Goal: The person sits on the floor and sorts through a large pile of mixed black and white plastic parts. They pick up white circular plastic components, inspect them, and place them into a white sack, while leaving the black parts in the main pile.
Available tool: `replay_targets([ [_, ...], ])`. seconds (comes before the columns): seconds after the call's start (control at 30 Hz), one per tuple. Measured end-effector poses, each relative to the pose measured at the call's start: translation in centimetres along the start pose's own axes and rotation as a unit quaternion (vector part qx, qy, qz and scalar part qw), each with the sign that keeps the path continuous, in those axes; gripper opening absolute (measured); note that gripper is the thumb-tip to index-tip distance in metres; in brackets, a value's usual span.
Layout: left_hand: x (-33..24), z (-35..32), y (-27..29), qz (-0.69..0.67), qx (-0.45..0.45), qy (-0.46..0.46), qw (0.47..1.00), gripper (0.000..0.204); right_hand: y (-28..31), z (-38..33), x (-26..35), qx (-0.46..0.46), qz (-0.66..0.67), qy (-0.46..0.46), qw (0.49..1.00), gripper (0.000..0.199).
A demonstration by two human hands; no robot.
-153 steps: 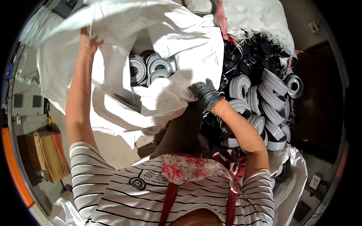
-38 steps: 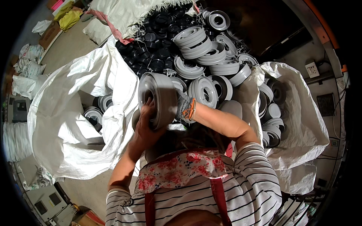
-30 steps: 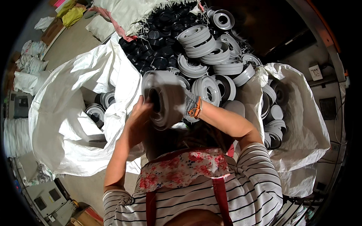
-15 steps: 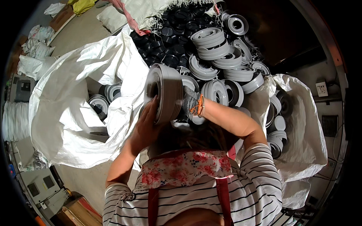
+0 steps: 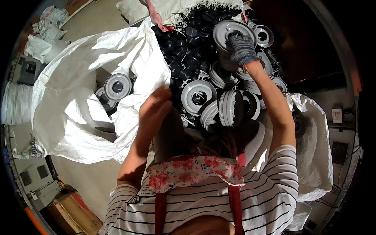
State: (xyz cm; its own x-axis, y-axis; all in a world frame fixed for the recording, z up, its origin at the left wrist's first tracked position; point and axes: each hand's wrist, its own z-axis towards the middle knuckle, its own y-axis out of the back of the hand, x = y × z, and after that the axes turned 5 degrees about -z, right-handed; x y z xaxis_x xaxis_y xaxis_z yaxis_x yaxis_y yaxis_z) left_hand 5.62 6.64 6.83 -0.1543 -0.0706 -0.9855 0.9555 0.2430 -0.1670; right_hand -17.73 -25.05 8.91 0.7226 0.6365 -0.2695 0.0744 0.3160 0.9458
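This is 1 view, from the left 1 of 2 cameras worn on the person's head. It looks down past the striped shirt at the bottom of the frame, which is very close. The left hand near the middle and the right hand at the upper right are close too. The floor at lower left is farther off. The wide lens makes things bend near the rim.

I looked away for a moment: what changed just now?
The left hand and gloved right hand released their grey ring stack. The left, now empty, is by the white sack, where a grey ring newly shows face-up. The right reached forward and grips another grey ring. The black caps stayed put.
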Motion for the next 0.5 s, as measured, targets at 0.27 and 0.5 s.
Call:
replay_targets([
  [0.27, 2.7, 3.6, -2.8, -0.447, 0.021, 0.073, 0.891, 0.043, 6.1, -6.8, 9.6, 0.124, 0.856, -0.105, 0.49, 0.05],
  [0.5, 3.6, 1.3, -3.4, -0.204, -0.04, 0.28, 0.937, 0.027, -6.9, 1.0, 11.6, 0.174, 0.416, -0.073, 0.89, 0.068],
])
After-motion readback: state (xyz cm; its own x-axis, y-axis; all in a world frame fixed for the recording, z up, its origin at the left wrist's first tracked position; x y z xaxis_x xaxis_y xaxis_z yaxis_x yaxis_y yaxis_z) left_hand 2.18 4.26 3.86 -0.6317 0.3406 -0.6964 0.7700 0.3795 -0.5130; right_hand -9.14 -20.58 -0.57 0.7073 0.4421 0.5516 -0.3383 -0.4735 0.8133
